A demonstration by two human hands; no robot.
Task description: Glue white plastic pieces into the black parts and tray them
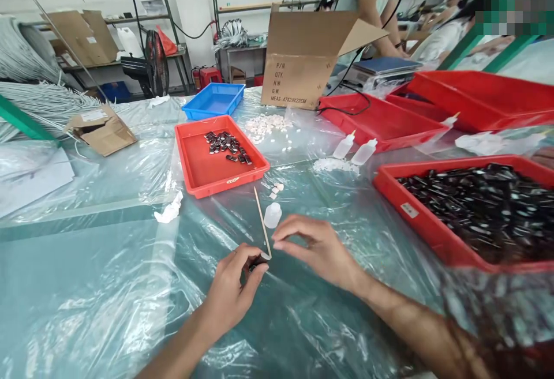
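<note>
My left hand pinches a small black piece with a pale end, mostly hidden by the fingers. A thin wooden stick slants away from me, its near end meeting that pale end in view; whether they touch I cannot tell. To the right, my right hand hovers with thumb and forefinger slightly apart and nothing visible between them. Just beyond its fingertips stands a small translucent bottle. A few small white pieces lie behind the bottle.
Ahead is a red tray holding several black pieces, with a blue tray behind. A big red tray full of black pieces sits right. Squeeze bottles, a white pile and a cardboard box stand farther back. A person stands beyond.
</note>
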